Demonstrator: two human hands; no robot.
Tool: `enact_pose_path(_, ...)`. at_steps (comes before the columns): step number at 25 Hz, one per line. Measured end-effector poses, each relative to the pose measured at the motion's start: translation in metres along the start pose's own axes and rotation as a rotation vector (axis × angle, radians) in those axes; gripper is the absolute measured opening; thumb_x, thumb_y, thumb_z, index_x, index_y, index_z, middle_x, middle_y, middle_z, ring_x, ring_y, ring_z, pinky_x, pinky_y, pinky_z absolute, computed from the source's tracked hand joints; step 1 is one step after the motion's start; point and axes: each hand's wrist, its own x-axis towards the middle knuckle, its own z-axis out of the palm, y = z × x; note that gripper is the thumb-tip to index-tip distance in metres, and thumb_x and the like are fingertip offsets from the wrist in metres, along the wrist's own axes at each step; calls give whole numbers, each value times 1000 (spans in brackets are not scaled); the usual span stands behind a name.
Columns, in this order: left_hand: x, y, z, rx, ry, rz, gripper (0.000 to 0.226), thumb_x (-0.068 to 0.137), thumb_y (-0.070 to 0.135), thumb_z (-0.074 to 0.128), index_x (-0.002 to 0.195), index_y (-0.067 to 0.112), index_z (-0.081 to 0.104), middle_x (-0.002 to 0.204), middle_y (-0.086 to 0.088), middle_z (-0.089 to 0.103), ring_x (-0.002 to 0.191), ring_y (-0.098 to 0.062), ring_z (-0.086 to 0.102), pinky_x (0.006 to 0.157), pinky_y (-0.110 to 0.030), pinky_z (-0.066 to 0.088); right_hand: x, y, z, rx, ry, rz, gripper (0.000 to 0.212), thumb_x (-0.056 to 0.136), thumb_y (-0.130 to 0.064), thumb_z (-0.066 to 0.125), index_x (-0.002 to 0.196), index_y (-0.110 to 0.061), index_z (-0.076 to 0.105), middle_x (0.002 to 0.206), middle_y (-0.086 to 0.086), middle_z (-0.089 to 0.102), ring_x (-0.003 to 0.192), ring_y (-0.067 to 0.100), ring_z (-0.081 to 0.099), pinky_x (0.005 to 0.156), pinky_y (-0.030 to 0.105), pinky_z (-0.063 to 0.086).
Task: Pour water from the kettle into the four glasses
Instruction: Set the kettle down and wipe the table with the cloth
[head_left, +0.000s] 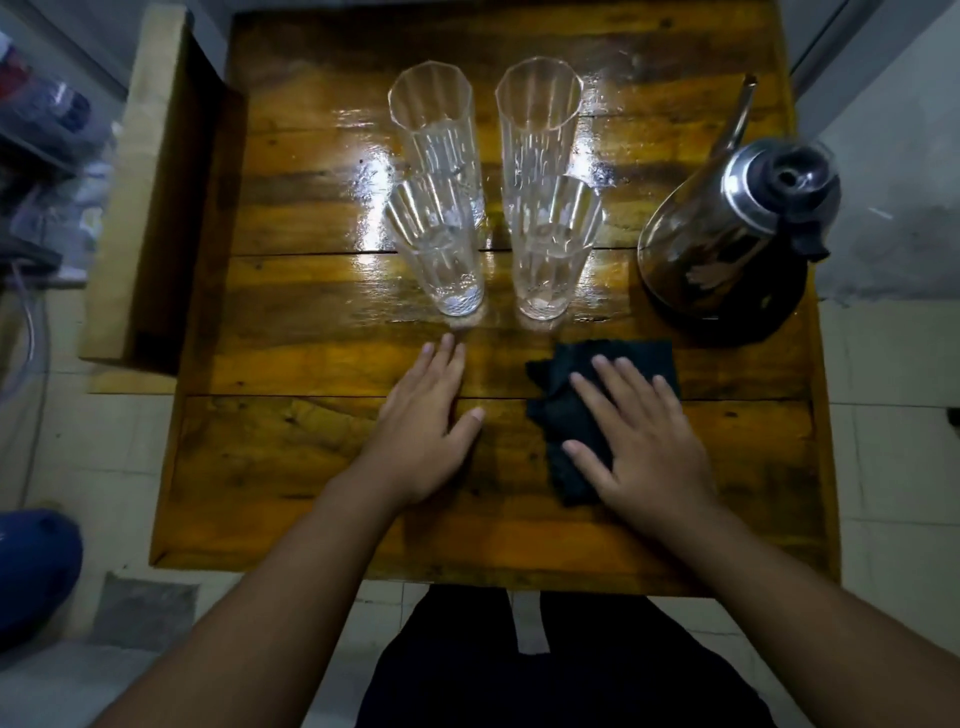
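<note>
Several tall ribbed clear glasses stand upright in a square on the wet wooden table (291, 452): near left glass (441, 249), near right glass (550, 244), far left glass (431, 114), far right glass (537, 104). All look empty. A shiny steel kettle (727, 234) with a long thin spout and black lid stands at the right, apart from the glasses. My left hand (426, 426) lies flat on the table, fingers together, just in front of the near left glass. My right hand (644, 441) rests flat, fingers spread, on a dark cloth (561, 415).
A pale wooden bench or shelf (145, 208) butts against the table's left side. Cluttered shelves stand at the far left, and a blue object (31, 566) lies on the tiled floor at lower left. The table's near edge is close to my dark-clothed lap.
</note>
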Motion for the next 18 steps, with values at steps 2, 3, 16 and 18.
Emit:
enact_pose_path(2, -6, -19, -13, 43, 46, -26, 83, 99, 48, 49, 161, 24, 0, 168, 5, -13, 153, -15, -14, 121, -41, -2, -1, 16, -5, 32, 6, 109, 73, 96, -65, 29, 158, -26, 24, 169, 2, 14, 155, 20, 6, 123, 45, 4)
enact_pose_path(3, -9, -28, -17, 83, 62, -60, 86, 98, 49, 50, 161, 21, -2, 168, 1, -15, 153, -17, -15, 121, -40, -5, 1, 14, -6, 34, 18, 177, 74, 96, -65, 27, 158, -24, 24, 170, 3, 13, 155, 20, 5, 123, 45, 4)
enact_pose_path(16, -7, -61, -23, -42, -28, 17, 70, 105, 44, 32, 160, 27, -8, 164, 6, -23, 148, -11, -27, 120, -36, -15, -6, -108, 29, 46, 6, 40, 70, 98, -58, 38, 158, -25, 25, 168, 3, 17, 155, 21, 9, 122, 49, 11)
enact_pose_path(18, -12, -72, -27, -18, 8, 38, 70, 104, 39, 37, 161, 26, -3, 167, 6, -17, 149, -10, -22, 121, -36, -10, -7, -95, 25, 26, 2, 107, 71, 98, -60, 34, 159, -25, 23, 169, 2, 13, 155, 20, 5, 123, 47, 6)
